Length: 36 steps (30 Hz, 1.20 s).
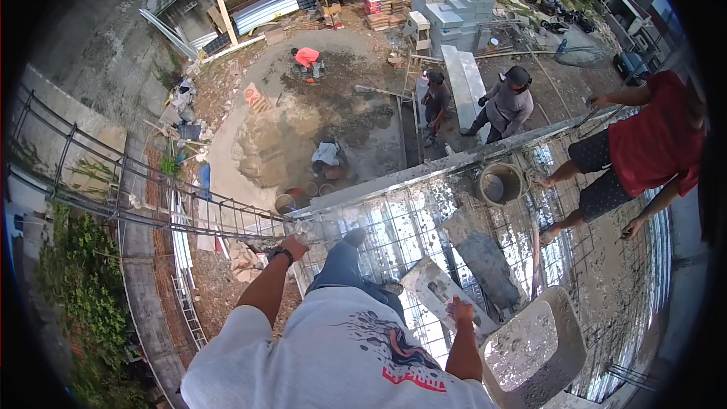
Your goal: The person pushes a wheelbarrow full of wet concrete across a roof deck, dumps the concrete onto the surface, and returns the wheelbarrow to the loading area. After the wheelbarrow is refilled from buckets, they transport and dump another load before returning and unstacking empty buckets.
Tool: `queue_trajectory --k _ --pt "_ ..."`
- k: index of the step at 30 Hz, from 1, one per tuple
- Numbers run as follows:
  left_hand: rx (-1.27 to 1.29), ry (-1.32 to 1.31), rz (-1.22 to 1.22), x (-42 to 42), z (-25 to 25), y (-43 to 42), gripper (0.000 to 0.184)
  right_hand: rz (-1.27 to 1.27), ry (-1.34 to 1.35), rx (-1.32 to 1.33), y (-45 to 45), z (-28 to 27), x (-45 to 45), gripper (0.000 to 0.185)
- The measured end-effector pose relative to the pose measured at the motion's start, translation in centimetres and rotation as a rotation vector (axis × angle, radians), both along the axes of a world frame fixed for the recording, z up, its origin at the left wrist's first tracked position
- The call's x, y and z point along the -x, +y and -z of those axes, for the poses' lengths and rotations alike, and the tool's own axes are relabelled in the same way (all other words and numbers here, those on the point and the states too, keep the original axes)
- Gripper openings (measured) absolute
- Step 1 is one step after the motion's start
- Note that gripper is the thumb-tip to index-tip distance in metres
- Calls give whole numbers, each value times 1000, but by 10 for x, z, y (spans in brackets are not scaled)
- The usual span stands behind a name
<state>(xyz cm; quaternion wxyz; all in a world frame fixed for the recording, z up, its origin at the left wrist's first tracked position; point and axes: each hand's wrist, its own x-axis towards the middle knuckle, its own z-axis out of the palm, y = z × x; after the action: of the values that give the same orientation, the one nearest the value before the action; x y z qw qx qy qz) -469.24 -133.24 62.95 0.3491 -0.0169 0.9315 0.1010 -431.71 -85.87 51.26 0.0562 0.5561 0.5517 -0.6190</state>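
My left hand (295, 247), with a dark watch at the wrist, is closed at the slab's left edge, just below the end of a long rebar cage (189, 195). What lies under its fingers is hidden. My right hand (460, 309) is curled over the right end of a pale flat board (433, 285), stained with mortar and with a dark oblong opening. Right of this hand stands a large mortar-coated tub (562, 333). A grey-smeared plank (485, 259) lies beyond the board on the steel mesh (401, 220).
A bucket (500, 184) stands by the slab edge, near a barefoot co-worker in a red shirt (653, 145). The slab drops off to the ground, where several other people stand or bend near a sand pile (261, 144). Stacked blocks (452, 11) stand farther back.
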Motion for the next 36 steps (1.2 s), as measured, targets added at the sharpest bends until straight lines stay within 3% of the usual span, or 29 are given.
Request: queue_trajectory --k 7,10,12,16,17,20,21,26,28,30,36 --pt "-129 259 -263 59 21 -71 59 -24 -173 82 -47 -12 78 25" --pt "14 112 -346 75 34 -120 58 -156 -158 93 -77 -25 105 26" --pt "40 115 -390 76 39 -144 68 -283 -171 51 -96 -28 134 28" --pt "2 129 -468 79 32 -147 79 -272 -145 87 -107 -31 171 28" --pt "105 233 -371 77 76 -157 90 -286 -230 61 -107 -36 185 30" --pt "58 244 -549 85 141 -167 98 -220 -231 52 -107 -52 221 31" --pt "-37 270 -718 94 86 -147 100 -222 -233 41 -97 -32 223 30" --pt "-108 232 -877 135 68 -149 99 -260 -201 -20 -102 -28 278 29" --pt "-121 223 -913 148 58 -146 98 -288 -179 -55 -122 -49 307 28" --pt "-120 256 -913 155 70 -150 98 -329 -147 -73 -136 -50 327 28" --pt "-155 159 -944 161 51 -148 92 -402 -61 -90 -155 -45 338 29"
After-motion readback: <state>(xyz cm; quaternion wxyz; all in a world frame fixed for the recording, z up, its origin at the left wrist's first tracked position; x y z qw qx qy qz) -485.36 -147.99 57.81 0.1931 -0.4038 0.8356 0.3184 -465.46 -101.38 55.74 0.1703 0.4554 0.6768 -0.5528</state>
